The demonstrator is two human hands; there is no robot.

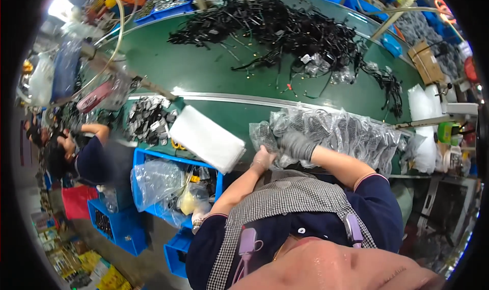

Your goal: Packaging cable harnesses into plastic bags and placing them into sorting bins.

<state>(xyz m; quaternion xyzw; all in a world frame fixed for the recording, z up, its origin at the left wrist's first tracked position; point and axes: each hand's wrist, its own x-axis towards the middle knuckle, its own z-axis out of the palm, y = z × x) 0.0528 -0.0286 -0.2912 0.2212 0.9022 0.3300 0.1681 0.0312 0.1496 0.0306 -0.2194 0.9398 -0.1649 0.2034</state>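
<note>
In front of me at the bench edge, my left hand [263, 158] is closed on a clear plastic bag [262, 133] with a dark, mesh-patterned thing inside. Just right of it is my right hand [299, 146], in a grey glove. Its fingers curl in toward the bag, and what they hold is hidden. A row of similar clear bags [346, 137] with dark contents lies packed together on the bench to the right, beside the gloved hand. To the left of the bagged piece rests a stack of white sheets or bags [208, 138].
A long heap of black cables [275, 27] covers the far green bench [204, 68]. Small grey and black parts [148, 119] are piled at left. A blue crate [136, 180] with plastic bags stands by my left arm. Another person [94, 157] works farther left. A metal rail [229, 98] crosses the bench.
</note>
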